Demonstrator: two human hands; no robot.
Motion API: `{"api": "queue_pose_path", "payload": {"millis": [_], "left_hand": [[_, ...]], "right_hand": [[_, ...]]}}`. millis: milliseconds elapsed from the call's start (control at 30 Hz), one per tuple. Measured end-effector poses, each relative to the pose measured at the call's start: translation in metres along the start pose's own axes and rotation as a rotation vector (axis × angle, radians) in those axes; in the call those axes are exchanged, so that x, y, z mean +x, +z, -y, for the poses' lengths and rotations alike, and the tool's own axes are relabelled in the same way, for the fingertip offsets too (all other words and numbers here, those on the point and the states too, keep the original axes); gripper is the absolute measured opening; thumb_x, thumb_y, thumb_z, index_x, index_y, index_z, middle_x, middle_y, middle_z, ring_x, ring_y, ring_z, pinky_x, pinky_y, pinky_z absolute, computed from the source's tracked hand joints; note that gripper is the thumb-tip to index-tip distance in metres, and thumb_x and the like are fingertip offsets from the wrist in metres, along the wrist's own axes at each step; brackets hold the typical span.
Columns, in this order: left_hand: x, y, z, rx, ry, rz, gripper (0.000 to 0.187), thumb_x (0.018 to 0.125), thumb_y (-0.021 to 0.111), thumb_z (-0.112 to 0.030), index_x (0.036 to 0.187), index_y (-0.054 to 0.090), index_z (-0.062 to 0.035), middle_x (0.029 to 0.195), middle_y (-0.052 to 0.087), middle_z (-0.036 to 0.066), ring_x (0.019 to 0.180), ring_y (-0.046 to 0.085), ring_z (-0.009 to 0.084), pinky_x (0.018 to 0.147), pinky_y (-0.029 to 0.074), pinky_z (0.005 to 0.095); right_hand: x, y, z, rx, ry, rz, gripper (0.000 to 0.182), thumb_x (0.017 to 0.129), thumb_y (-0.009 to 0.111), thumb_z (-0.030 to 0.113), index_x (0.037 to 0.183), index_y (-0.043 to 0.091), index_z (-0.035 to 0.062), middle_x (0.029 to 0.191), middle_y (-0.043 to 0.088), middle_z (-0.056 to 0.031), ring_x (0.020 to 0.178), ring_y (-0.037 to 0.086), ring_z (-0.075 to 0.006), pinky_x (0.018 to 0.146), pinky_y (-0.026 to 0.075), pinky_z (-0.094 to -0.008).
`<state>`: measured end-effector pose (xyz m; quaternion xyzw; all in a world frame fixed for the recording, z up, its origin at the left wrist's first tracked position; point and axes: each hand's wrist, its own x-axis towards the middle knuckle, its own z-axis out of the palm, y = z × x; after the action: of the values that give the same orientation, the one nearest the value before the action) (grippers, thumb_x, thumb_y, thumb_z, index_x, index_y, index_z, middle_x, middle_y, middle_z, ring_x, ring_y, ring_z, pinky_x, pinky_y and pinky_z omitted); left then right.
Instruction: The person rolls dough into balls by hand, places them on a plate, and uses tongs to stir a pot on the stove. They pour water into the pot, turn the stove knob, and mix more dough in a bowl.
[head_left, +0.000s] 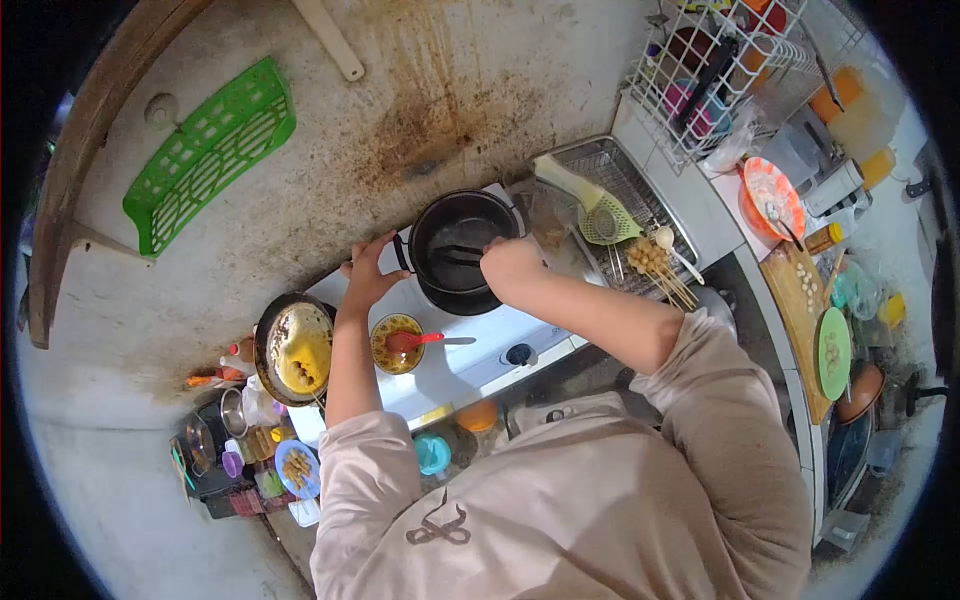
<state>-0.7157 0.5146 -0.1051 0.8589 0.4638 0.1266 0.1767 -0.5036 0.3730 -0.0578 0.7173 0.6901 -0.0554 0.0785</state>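
Note:
A dark, deep pot (462, 225) stands on the white stove (440, 385). My left hand (370, 272) is at the pot's left side handle, thumb and forefinger around it. Black tongs (458, 252) reach into the pot, and my right hand (512, 268) is closed on their near end over the pot's right side. Just below my left wrist sits a bowl (385, 362) of yellowish mixture with a red spoon (405, 342) in it. To the left, a frying pan (262, 365) holds a yellow egg-like layer (305, 360) with skewered pieces on it.
Right of the stove, a wire rack tray (640, 190) carries a green slotted spatula (612, 220) and skewers (655, 262). Further right are an orange bowl (755, 215), a cutting board (785, 285) and a green plate (833, 350). A blue plate of food (313, 465) lies lower left.

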Motion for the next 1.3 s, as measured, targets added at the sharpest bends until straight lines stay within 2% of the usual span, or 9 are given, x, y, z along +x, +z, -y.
{"api": "queue_pose_path", "payload": {"millis": [67,167,300,400,600,800,900,1000,1300], "left_hand": [[-0.001,-0.006,-0.007,0.028,-0.013,0.010,0.078,0.053,0.079,-0.032,0.123,0.046,-0.0233,0.118,0.049,0.006,0.116,0.034,0.0248,0.086,0.022,0.0508],[-0.001,-0.002,-0.001,0.014,0.020,-0.015,0.078,0.053,0.079,-0.032,0.123,0.045,-0.0239,0.118,0.049,0.006,0.116,0.034,0.0251,0.087,0.022,0.0509],[0.001,-0.006,-0.008,0.016,-0.033,0.019,0.077,0.054,0.079,-0.032,0.123,0.045,-0.0247,0.120,0.048,0.007,0.118,0.032,0.0255,0.088,0.021,0.0525],[0.000,-0.006,-0.005,0.000,-0.025,0.024,0.077,0.054,0.079,-0.033,0.123,0.045,-0.0249,0.120,0.048,0.006,0.118,0.033,0.0254,0.089,0.020,0.0539],[-0.001,-0.006,-0.007,0.024,-0.009,-0.007,0.077,0.054,0.079,-0.033,0.122,0.046,-0.0252,0.117,0.051,0.004,0.117,0.035,0.0245,0.087,0.022,0.0531],[-0.002,-0.008,-0.009,0.038,-0.014,-0.007,0.077,0.053,0.079,-0.033,0.122,0.046,-0.0261,0.115,0.052,0.003,0.115,0.036,0.0243,0.086,0.024,0.0520],[-0.003,-0.004,-0.007,0.013,-0.025,-0.002,0.077,0.053,0.079,-0.033,0.122,0.046,-0.0261,0.116,0.052,0.003,0.115,0.037,0.0243,0.086,0.023,0.0523],[-0.001,-0.005,-0.008,0.015,-0.040,0.005,0.077,0.053,0.079,-0.033,0.122,0.046,-0.0261,0.117,0.052,0.002,0.115,0.037,0.0244,0.087,0.023,0.0537],[0.000,-0.009,-0.012,0.016,-0.045,0.043,0.077,0.053,0.079,-0.033,0.122,0.046,-0.0257,0.121,0.049,0.002,0.117,0.035,0.0260,0.088,0.021,0.0586]], "right_hand": [[-0.004,0.002,0.004,0.007,-0.053,0.021,0.020,0.073,0.052,0.008,0.088,0.064,0.0019,0.092,0.060,-0.0164,0.080,0.062,-0.0271,0.059,0.051,-0.0358],[-0.012,0.007,0.011,-0.047,-0.129,0.010,0.020,0.071,0.053,0.009,0.085,0.065,0.0016,0.090,0.061,-0.0151,0.081,0.062,-0.0264,0.061,0.051,-0.0350],[-0.005,0.001,0.013,0.002,-0.026,0.021,0.020,0.072,0.053,0.009,0.086,0.065,0.0014,0.090,0.061,-0.0154,0.081,0.062,-0.0261,0.062,0.052,-0.0338],[-0.012,0.001,0.007,0.073,-0.095,0.006,0.020,0.073,0.053,0.008,0.086,0.065,0.0012,0.091,0.060,-0.0166,0.082,0.062,-0.0268,0.063,0.052,-0.0336],[-0.001,0.012,0.020,0.056,0.084,-0.003,0.020,0.074,0.052,0.008,0.087,0.065,0.0008,0.092,0.061,-0.0163,0.083,0.062,-0.0272,0.066,0.052,-0.0343],[-0.013,-0.002,0.018,0.060,-0.098,0.077,0.019,0.073,0.053,0.008,0.086,0.065,0.0019,0.094,0.060,-0.0177,0.083,0.062,-0.0279,0.065,0.052,-0.0346],[-0.003,0.008,0.024,0.050,0.023,-0.025,0.018,0.073,0.053,0.009,0.085,0.066,0.0028,0.093,0.060,-0.0169,0.083,0.062,-0.0281,0.064,0.052,-0.0351],[-0.002,0.005,0.022,0.061,0.005,0.097,0.024,0.076,0.054,0.010,0.097,0.064,0.0038,0.104,0.057,-0.0155,0.091,0.060,-0.0288,0.058,0.053,-0.0405],[-0.005,0.005,0.023,0.038,-0.021,0.116,0.025,0.076,0.053,0.010,0.098,0.063,0.0033,0.107,0.055,-0.0170,0.090,0.060,-0.0296,0.055,0.053,-0.0410]]}}
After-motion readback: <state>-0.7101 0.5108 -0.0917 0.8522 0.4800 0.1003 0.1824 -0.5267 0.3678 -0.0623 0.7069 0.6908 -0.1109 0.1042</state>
